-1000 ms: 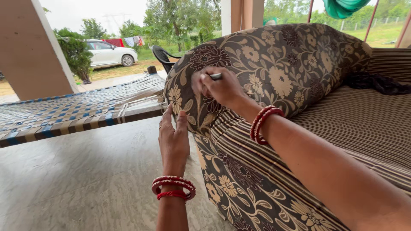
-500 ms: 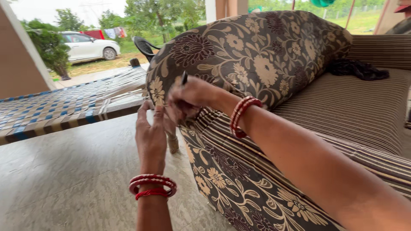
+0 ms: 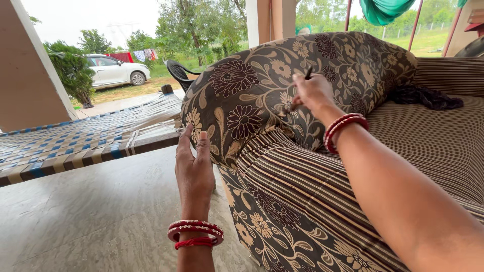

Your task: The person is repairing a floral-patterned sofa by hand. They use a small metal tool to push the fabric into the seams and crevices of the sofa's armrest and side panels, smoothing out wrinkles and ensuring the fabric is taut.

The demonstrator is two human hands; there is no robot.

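A home's covered porch, open to the yard.

I see a sofa point(image 3: 312, 201) in floral and striped cloth on a polished stone floor point(image 3: 91, 221), with a woven cot point(image 3: 75, 143) beside it. Past the pillars point(image 3: 269, 20) lie grass, trees, a plastic chair point(image 3: 179, 73), a parked white car point(image 3: 113, 70) and washing on a line point(image 3: 136, 54).

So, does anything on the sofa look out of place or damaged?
No damage shows. One odd thing: a dark cloth lies crumpled on the striped seat beside the floral cushion. The right hand holds a thin dark tool against that cushion; the left hand touches its front.
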